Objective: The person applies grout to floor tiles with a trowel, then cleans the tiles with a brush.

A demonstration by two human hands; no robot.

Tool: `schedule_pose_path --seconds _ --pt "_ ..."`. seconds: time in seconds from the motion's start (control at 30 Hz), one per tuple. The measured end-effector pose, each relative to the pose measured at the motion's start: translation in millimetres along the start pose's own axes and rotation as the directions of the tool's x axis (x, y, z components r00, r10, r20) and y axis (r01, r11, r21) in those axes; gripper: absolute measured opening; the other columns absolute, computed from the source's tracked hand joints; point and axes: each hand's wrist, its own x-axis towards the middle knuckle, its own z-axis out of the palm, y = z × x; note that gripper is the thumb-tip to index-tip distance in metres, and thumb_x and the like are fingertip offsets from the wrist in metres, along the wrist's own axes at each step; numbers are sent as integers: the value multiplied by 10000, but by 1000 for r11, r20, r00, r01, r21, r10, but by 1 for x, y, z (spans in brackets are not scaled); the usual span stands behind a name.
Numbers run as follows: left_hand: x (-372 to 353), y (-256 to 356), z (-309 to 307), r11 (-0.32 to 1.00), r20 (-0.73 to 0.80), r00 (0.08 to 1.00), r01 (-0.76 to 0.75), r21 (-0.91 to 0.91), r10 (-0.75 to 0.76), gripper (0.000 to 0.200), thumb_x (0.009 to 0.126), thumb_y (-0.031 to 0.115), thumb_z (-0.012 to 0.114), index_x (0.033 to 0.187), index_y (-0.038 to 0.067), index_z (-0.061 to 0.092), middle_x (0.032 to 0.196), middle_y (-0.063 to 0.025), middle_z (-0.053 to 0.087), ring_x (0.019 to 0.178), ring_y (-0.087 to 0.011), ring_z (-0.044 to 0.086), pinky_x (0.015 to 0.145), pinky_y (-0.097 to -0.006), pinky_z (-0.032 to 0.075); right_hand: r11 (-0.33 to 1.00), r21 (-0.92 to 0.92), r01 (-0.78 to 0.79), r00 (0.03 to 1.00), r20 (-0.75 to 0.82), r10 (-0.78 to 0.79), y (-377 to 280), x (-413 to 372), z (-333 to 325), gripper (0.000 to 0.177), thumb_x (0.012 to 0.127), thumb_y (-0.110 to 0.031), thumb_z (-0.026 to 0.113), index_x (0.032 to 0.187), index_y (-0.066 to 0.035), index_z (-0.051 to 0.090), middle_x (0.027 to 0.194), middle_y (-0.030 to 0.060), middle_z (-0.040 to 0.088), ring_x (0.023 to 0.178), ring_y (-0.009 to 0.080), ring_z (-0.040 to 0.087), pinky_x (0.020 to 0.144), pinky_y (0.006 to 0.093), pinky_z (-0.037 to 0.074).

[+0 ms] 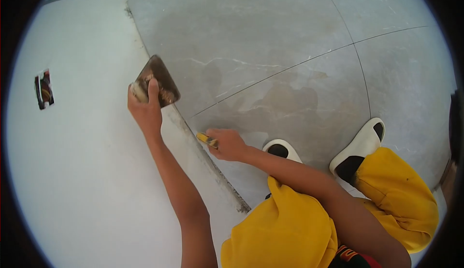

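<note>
Wearing yellow trousers nearest the lens; grasping trowel at foot of white wall with left hand, clutching yellow-and-black tool in right hand; possibly risking scratching floor tile by tilting trowel.

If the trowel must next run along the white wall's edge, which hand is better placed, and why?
Probably the left hand: it grips the metal trowel, which overlaps the white wall's edge in this view. The right hand, seen against the grey floor, is occupied with a yellow-and-black object.
</note>
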Motion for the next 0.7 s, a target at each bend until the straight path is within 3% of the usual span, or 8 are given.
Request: schedule_pose_path --seconds 0.13,0.17,0.23,0.3,0.5,0.57,0.6,0.7 --pt "-32 -18 -3 990 116 983 139 27 -141 343 859 287 706 925 -28 587 829 -88 614 746 -176 532 707 -322 458 987 -158 21 886 -455 -92 56 -3 -110 260 778 -168 640 1018 -75 605 835 123 634 754 312 625 664 444 495" --pt "-49 -34 0 986 102 982 155 59 -161 351 855 290 710 926 -30 585 841 -96 616 753 -187 536 716 -331 459 768 -641 -13 756 -509 -411 101 -6 -159 202 837 -167 612 1005 -57 603 830 119 614 728 305 604 647 419 495" --pt "-86 -55 5 964 112 959 250 86 -259 371 844 294 717 932 -39 578 863 -116 615 775 -213 541 741 -349 461 794 -495 -352 727 -679 -101 99 -44 -290 237 892 -246 606 998 -34 604 838 125 607 730 320 596 651 416 484" --pt "-133 -61 13 930 92 926 366 32 -367 385 834 288 723 938 -49 569 879 -134 610 792 -235 548 759 -360 461 356 -815 -457 679 -578 -452 137 -94 -396 328 883 -308 634 1053 -30 601 875 133 630 748 327 611 652 398 491" --pt "-228 -72 63 880 -159 878 467 89 -451 385 822 261 728 981 -43 553 878 -141 590 807 -259 578 756 -384 470 926 -81 -369 255 -967 17 88 -144 -449 278 838 -253 700 875 19 658 717 45 626 660 135 574 616 309 453" --pt "-204 -4 110 769 83 785 619 -162 -615 380 814 292 733 977 -7 564 875 -114 595 824 -253 587 741 -404 471 916 -131 -378 412 -910 40 79 -130 -420 269 843 -215 697 905 41 639 788 45 618 698 124 557 636 280 448" --pt "-206 9 157 943 15 947 322 -87 -322 346 819 298 716 952 21 557 831 -116 611 749 -300 602 697 -417 480 915 -159 -371 484 -874 45 74 -119 -403 266 846 -196 696 921 51 629 823 46 614 718 119 549 646 266 446" --pt "-180 86 206 947 317 918 292 -135 -238 337 829 320 677 972 32 575 871 -215 626 786 -418 615 672 -472 479 965 -137 -223 596 -802 24 44 -93 -362 224 833 -150 699 944 26 616 828 42 604 743 92 526 668 242 427"
